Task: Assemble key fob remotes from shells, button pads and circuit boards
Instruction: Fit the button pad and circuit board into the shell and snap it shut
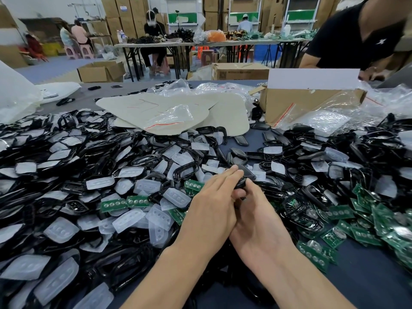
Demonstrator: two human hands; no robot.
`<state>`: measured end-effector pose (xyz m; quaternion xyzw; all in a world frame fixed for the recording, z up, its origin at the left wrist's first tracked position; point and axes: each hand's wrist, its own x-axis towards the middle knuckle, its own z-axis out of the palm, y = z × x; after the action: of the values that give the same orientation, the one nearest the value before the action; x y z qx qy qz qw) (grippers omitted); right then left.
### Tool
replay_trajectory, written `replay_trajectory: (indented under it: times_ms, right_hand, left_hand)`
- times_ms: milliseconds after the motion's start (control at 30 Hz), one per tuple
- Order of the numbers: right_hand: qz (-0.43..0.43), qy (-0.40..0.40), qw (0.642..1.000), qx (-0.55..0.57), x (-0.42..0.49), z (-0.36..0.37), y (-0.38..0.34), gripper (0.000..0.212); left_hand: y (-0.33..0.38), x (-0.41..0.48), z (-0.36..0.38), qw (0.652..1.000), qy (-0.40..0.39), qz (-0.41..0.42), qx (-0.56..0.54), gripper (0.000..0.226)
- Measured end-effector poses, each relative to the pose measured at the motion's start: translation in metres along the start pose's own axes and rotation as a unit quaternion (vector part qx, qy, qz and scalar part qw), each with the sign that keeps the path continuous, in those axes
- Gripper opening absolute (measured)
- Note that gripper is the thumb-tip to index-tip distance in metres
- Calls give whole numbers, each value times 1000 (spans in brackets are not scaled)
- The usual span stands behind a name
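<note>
left hand (214, 204), right hand (259, 219) (one shell (246, 175))

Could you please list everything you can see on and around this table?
black shells: many, black, heaped left, centre and right
button pads: many, translucent white, mixed into the left and centre heap
circuit boards: many, green, near right, a few at centre
pale sheets: at least two, beige, centre back
cardboard box: one, brown with white flap, back right
plastic bags: several, clear, on the sheets and around the box
table: one, dark blue-grey, under everything
person: one, black shirt, far right
key fob: one, black, held at centre front
left hand: one, holds the key fob from above
right hand: one, grips the key fob from below
</note>
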<state>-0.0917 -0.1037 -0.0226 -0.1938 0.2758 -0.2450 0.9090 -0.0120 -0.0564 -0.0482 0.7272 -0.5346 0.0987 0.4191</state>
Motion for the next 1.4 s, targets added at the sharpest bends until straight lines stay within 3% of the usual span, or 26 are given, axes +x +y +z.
replay_trajectory:
  times_ms: [233, 400, 500, 667, 867, 1100, 1267, 1400]
  right_hand:
    - [-10, -14, 1000, 14, 1, 1, -5, 32]
    - [-23, -6, 1000, 13, 2, 1, -6, 32]
    - [-40, 3, 999, 3, 4, 1, -3, 30]
    - [-50, -1, 999, 17, 4, 4, 4, 31]
    - [-28, -5, 999, 37, -3, 7, -2, 31]
    - [-44, -52, 998, 12, -4, 4, -6, 37]
    - [-71, -92, 988, -102, 8, -5, -2, 30]
    - [-175, -107, 940, -271, 13, -12, -7, 27]
  left_hand:
    - [-1, 2, 0, 999, -25, -25, -36, 43]
    - [-5, 3, 1, 991, 7, -58, -123, 30]
    - [-3, 4, 1, 990, 10, -56, -127, 30]
    - [0, 1, 1, 988, 91, -25, -119, 38]
    - [-3, 0, 5, 987, 84, -39, -133, 47]
    - [2, 2, -1, 984, 77, -39, -156, 28]
    - [0, 6, -9, 963, 132, -102, -211, 19]
    - [-3, 9, -15, 925, 126, -195, -300, 13]
